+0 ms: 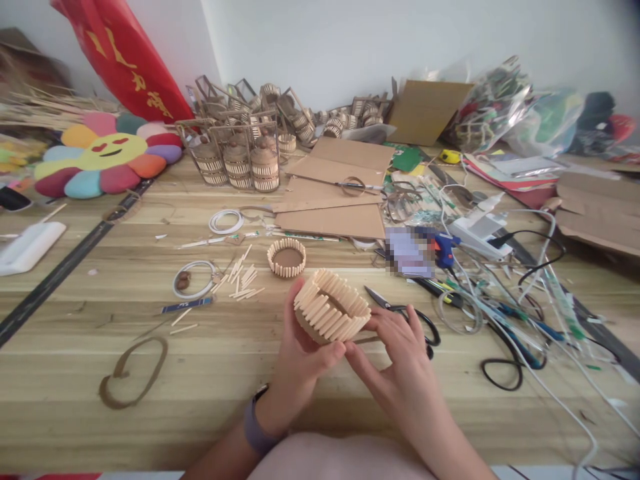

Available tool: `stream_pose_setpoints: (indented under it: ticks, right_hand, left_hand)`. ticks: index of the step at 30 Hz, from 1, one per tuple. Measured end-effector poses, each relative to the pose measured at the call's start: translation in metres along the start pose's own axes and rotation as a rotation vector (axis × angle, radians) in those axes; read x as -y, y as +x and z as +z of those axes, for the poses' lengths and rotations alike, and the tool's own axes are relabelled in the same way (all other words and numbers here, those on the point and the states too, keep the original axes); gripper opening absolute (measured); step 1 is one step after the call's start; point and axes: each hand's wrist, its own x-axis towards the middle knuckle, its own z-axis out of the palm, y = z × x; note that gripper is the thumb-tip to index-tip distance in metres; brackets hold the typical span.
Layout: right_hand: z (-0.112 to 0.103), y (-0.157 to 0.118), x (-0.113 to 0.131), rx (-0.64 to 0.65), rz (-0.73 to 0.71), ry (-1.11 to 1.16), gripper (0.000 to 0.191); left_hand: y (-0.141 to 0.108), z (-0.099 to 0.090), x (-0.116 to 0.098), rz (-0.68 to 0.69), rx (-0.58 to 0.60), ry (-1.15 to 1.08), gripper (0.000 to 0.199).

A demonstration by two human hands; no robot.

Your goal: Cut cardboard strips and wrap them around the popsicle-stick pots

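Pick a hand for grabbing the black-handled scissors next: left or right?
Right, probably. The right hand is close beside the black-handled scissors. The left hand is wrapped around the round wooden-stick basket and sits farther from them.

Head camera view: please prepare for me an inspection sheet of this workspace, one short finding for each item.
Surface: light wooden table, crossed by dark strips at left and right.
Things being handled: stick ring, tilted, off the table; a smaller ring stands on the table beyond it.
Clutter: loose sticks, scissors, cardboard sheets, blue glue gun.
Hands: left hand holds the stick ring; right hand is at its right side, grip unclear.
Cables: white cable and looped black cable, tangled among tools at right.
Surroundings: white wall, red bag, flower cushion; co-workers: nothing seen.
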Motion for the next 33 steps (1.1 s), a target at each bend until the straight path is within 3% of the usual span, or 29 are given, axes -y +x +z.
stream_pose_setpoints:
  ticks: [4, 9, 18, 26, 33]
  right_hand:
    - [-0.009, 0.000, -0.007, 0.036, -0.010, 0.002, 0.024]
    - [-0.021, 0.002, -0.016, 0.044, 0.025, -0.006, 0.022]
    - [-0.031, 0.010, -0.016, 0.242, 0.070, 0.117, 0.020]
    - [-0.029, 0.014, -0.015, 0.230, 0.045, 0.088, 0.024]
    - [-0.028, 0.017, -0.012, 0.233, 0.020, 0.069, 0.022]
  left_hand:
    - [0.003, -0.004, -0.002, 0.016, -0.023, -0.111, 0.094]
    - [0.007, -0.010, -0.003, -0.064, -0.009, -0.194, 0.091]
    - [0.008, -0.012, -0.003, -0.137, 0.037, -0.234, 0.080]
    - [0.006, -0.015, 0.005, -0.226, 0.090, -0.272, 0.074]
    - [0.004, -0.018, 0.007, -0.272, 0.122, -0.258, 0.087]
